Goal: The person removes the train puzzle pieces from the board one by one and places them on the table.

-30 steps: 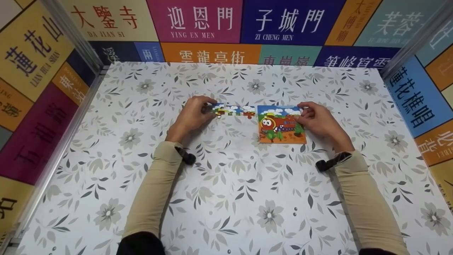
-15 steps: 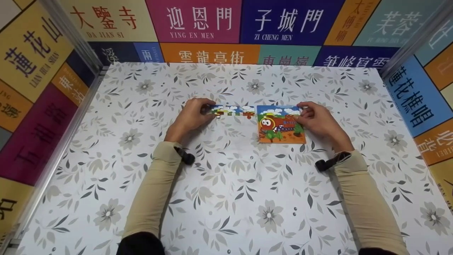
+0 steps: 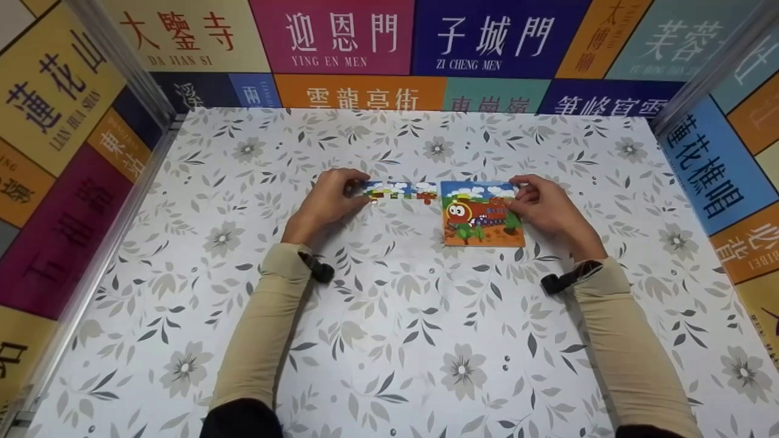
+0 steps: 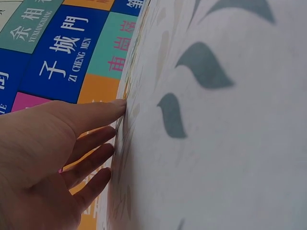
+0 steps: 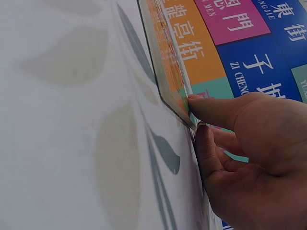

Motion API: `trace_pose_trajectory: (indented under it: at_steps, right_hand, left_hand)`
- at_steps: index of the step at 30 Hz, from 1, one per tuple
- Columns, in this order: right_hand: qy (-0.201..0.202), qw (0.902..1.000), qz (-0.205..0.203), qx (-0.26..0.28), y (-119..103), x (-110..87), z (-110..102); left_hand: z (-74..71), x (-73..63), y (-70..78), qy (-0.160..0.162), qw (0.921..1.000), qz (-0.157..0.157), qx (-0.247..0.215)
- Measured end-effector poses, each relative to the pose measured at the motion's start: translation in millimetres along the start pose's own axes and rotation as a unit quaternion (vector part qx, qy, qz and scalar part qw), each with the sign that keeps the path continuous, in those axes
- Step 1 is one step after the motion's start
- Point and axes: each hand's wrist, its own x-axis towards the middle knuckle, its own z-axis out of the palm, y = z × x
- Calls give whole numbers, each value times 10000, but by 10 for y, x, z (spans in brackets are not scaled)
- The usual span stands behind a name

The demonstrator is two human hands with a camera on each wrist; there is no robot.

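A short row of joined jigsaw pieces (image 3: 401, 190), with blue sky and white clouds along its top, lies flat on the table. My left hand (image 3: 328, 198) holds the row's left end, index finger at the top edge and thumb at the bottom. Right of the row, a narrow gap away, is a square picture board (image 3: 481, 225) showing a red cartoon train with a face. My right hand (image 3: 541, 204) pinches its upper right side, the thumb (image 5: 211, 108) on its face and a finger at the edge. In the left wrist view the row is barely visible beyond the thumb (image 4: 100, 115).
The table (image 3: 389, 340) has a white cover printed with grey flowers and leaves. Upright panels (image 3: 347, 36) with coloured blocks and large lettering stand along the back and both sides.
The left end piece, slightly out of line a second ago, now sits level with the row. My left hand has shifted slightly toward me. The right hand and picture board stay about the same.
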Motion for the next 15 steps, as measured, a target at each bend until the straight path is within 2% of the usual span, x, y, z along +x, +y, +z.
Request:
trace_pose_trajectory:
  at_steps: [10, 15]
  right_hand:
    - [-50, 10000, 23, 6, 2, 9, 10]
    - [-30, 10000, 44, 29, -6, 8, 1]
  left_hand:
    - [-46, 5, 43, 73, 9999, -10, -84]
    - [-3, 51, 163, 146, 9993, 315, -99]
